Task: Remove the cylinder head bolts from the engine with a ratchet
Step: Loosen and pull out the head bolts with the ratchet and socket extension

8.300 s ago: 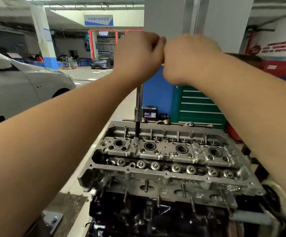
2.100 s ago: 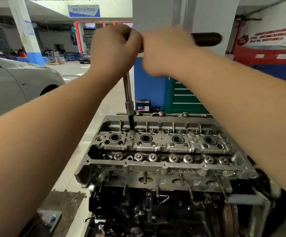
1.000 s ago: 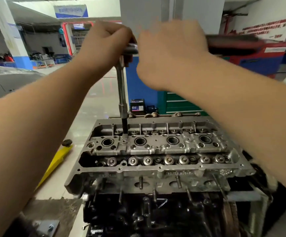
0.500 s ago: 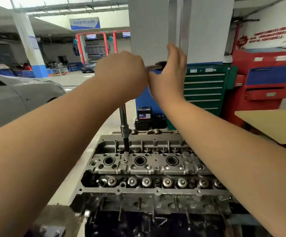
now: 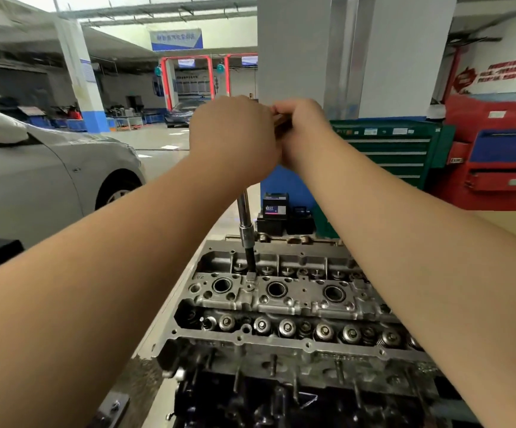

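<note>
Left hand (image 5: 233,140) wraps the top of the ratchet (image 5: 245,220), fingers curled round it. Right hand (image 5: 304,131) grips the handle beside it, knuckles touching. Below the fingers, the extension drops upright onto a bolt (image 5: 251,277) in the cylinder head (image 5: 284,296).

Ratchet (image 5: 282,124): head and handle hidden inside and between left hand (image 5: 233,140) and right hand (image 5: 304,131); only a blurred sliver shows where the two meet
Extension bar (image 5: 245,219): top lost behind left hand
Bolt under the socket tip: too small to tell
Cylinder head (image 5: 296,299): right end covered by right forearm
Engine block (image 5: 281,403) below: cut by bottom edge
Grey car (image 5: 34,174) left of left forearm: cut by left edge
Banner (image 5: 176,39) above the hands: lettering unreadable
</note>
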`<state>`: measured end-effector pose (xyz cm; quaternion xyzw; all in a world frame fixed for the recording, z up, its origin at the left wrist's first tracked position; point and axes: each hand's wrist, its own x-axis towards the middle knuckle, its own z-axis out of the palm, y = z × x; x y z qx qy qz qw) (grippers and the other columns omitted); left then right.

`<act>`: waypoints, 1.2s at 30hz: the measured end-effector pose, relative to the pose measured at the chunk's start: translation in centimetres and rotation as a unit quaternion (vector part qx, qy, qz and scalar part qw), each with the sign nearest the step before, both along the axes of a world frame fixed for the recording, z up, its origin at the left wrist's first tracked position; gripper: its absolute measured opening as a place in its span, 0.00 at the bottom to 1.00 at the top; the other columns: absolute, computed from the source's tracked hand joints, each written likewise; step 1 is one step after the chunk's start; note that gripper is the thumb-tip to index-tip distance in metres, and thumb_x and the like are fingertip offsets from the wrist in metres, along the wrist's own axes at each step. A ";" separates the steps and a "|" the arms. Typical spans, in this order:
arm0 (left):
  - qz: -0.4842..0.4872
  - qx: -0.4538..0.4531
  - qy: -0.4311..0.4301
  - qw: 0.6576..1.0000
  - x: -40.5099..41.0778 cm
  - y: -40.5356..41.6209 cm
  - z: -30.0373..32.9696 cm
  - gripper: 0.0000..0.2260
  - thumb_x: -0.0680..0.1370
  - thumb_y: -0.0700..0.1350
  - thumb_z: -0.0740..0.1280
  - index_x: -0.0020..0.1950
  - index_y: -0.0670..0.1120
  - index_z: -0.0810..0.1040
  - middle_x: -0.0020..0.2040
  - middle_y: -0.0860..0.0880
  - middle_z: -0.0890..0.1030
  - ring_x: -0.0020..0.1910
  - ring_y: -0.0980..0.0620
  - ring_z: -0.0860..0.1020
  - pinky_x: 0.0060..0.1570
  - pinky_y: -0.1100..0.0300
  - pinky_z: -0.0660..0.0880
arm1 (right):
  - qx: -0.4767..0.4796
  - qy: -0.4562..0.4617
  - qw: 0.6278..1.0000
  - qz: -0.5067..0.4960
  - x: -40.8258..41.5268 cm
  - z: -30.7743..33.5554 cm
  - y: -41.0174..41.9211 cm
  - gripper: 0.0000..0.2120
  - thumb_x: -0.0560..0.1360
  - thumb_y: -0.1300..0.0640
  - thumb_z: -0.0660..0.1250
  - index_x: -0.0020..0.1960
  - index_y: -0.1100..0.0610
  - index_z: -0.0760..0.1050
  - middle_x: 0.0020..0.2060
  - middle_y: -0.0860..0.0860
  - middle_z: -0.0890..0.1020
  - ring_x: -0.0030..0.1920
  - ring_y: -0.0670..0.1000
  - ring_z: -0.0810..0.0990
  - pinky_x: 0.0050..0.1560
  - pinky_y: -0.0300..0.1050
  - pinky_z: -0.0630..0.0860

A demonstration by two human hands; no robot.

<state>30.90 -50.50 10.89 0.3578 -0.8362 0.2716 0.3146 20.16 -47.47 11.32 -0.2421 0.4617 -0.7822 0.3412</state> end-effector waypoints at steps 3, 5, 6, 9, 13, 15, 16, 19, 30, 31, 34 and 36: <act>-0.142 0.016 0.036 0.989 0.4 -0.7 0.0 0.31 0.81 0.72 0.53 0.35 0.48 0.70 0.31 0.47 0.72 0.33 0.46 0.73 0.32 0.54 0.68 | -0.134 -0.151 0.979 -0.006 0.4 -0.4 3.4 0.10 0.79 0.66 0.61 0.38 0.61 0.72 0.28 0.55 0.77 0.30 0.53 0.79 0.36 0.43 0.79; -0.264 0.085 0.059 0.959 1.0 -0.8 0.1 0.32 0.82 0.71 0.53 0.35 0.47 0.76 0.30 0.47 0.76 0.31 0.48 0.75 0.35 0.51 0.73 | -0.210 -0.158 0.965 -0.016 1.4 -1.9 7.2 0.07 0.78 0.66 0.63 0.41 0.61 0.74 0.31 0.55 0.79 0.33 0.55 0.83 0.39 0.46 0.82; -0.328 0.143 0.077 0.931 1.3 -0.9 0.1 0.30 0.83 0.68 0.55 0.36 0.48 0.79 0.31 0.48 0.79 0.31 0.51 0.77 0.36 0.52 0.75 | -0.240 -0.127 0.962 -0.016 2.2 -3.1 9.1 0.05 0.78 0.66 0.64 0.44 0.61 0.75 0.36 0.57 0.82 0.41 0.58 0.86 0.43 0.49 0.84; -0.431 0.304 0.124 0.841 1.8 -1.0 -0.3 0.26 0.85 0.61 0.59 0.37 0.47 0.83 0.31 0.52 0.82 0.30 0.59 0.79 0.34 0.64 0.76 | -0.289 0.057 0.955 -0.041 4.6 -7.5 13.8 0.10 0.76 0.66 0.67 0.57 0.59 0.76 0.58 0.57 0.84 0.64 0.60 0.82 0.58 0.56 0.81; -0.384 0.336 0.136 0.849 2.4 -0.3 -0.4 0.26 0.85 0.62 0.60 0.38 0.47 0.83 0.31 0.55 0.81 0.28 0.62 0.77 0.31 0.70 0.74 | -0.262 0.265 0.928 0.010 5.9 -13.5 17.9 0.31 0.78 0.63 0.67 0.78 0.47 0.64 0.75 0.46 0.74 0.73 0.55 0.75 0.68 0.62 0.72; -0.346 0.313 0.118 0.877 2.8 0.5 -0.3 0.26 0.85 0.64 0.58 0.37 0.49 0.82 0.32 0.57 0.81 0.30 0.63 0.77 0.33 0.64 0.75 | -0.241 0.228 0.941 -0.061 5.0 -15.1 18.7 0.30 0.78 0.62 0.67 0.77 0.46 0.65 0.70 0.48 0.79 0.67 0.55 0.80 0.64 0.60 0.78; -0.322 0.286 0.101 0.897 2.8 1.1 -0.2 0.27 0.85 0.64 0.56 0.36 0.50 0.80 0.31 0.57 0.81 0.30 0.62 0.77 0.33 0.60 0.72 | -0.209 0.208 0.949 -0.111 4.3 -15.6 18.8 0.27 0.78 0.62 0.67 0.74 0.47 0.69 0.65 0.49 0.83 0.63 0.54 0.83 0.59 0.57 0.82; -0.196 0.140 0.037 0.970 2.2 3.1 -0.1 0.31 0.86 0.65 0.48 0.36 0.50 0.78 0.33 0.49 0.80 0.34 0.49 0.79 0.37 0.57 0.69 | 0.030 0.321 0.929 -0.184 1.4 -15.9 18.5 0.12 0.78 0.53 0.67 0.58 0.40 0.76 0.50 0.39 0.86 0.50 0.39 0.83 0.45 0.43 0.79; 0.079 -0.027 -0.168 0.982 -1.9 5.9 1.4 0.21 0.82 0.40 0.59 0.73 0.57 0.72 0.40 0.47 0.74 0.32 0.47 0.72 0.27 0.60 0.62 | 0.324 0.647 0.686 -0.081 0.4 -18.3 19.1 0.24 0.78 0.33 0.59 0.70 0.41 0.73 0.64 0.41 0.79 0.66 0.49 0.73 0.68 0.55 0.70; 0.080 -0.020 -0.165 0.983 -2.6 6.1 1.0 0.16 0.82 0.41 0.58 0.67 0.52 0.77 0.40 0.47 0.74 0.33 0.48 0.71 0.28 0.59 0.61 | 0.325 0.656 0.676 -0.078 0.3 -18.5 19.0 0.25 0.78 0.32 0.58 0.71 0.41 0.72 0.65 0.41 0.79 0.67 0.50 0.72 0.69 0.55 0.69; 0.015 -0.012 -0.081 0.997 -3.5 5.4 0.3 0.21 0.86 0.54 0.49 0.53 0.46 0.79 0.36 0.47 0.73 0.33 0.45 0.73 0.31 0.58 0.64 | 0.327 0.664 0.669 -0.073 0.3 -18.6 18.8 0.26 0.78 0.32 0.57 0.72 0.41 0.71 0.66 0.41 0.78 0.67 0.50 0.72 0.70 0.55 0.67; -0.038 0.056 0.051 0.996 -2.8 5.2 -0.2 0.35 0.84 0.68 0.44 0.38 0.46 0.78 0.32 0.47 0.76 0.33 0.46 0.76 0.35 0.57 0.66 | 0.325 0.669 0.665 -0.073 0.3 -18.7 18.7 0.27 0.78 0.31 0.57 0.72 0.41 0.72 0.66 0.41 0.78 0.68 0.50 0.71 0.71 0.56 0.67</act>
